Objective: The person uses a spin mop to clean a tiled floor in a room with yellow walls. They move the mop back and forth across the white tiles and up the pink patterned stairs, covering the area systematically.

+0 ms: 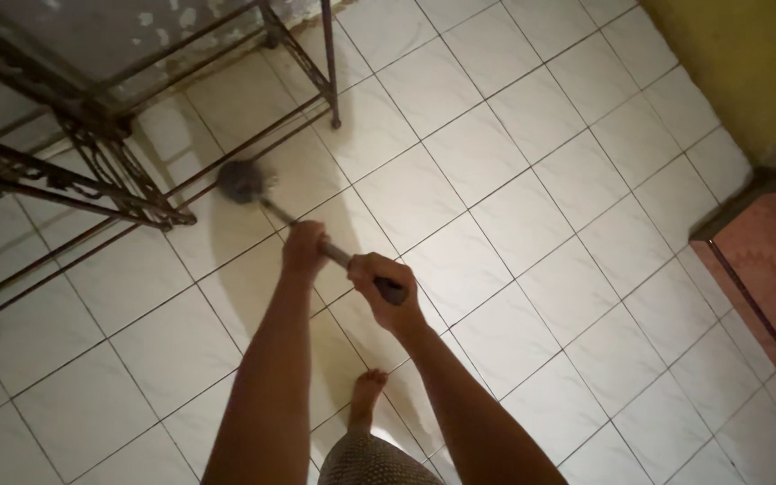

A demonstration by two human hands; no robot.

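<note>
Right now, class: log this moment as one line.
left hand: grips mop handle | right hand: grips handle end | mop head: on tile floor, beside metal table

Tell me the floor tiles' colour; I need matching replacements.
The floor tiles are glossy white or cream squares with dark grout lines, seen in the head view.

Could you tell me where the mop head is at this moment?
In the head view, the mop head rests on the white tiled floor at upper left, beside the metal table frame.
</note>
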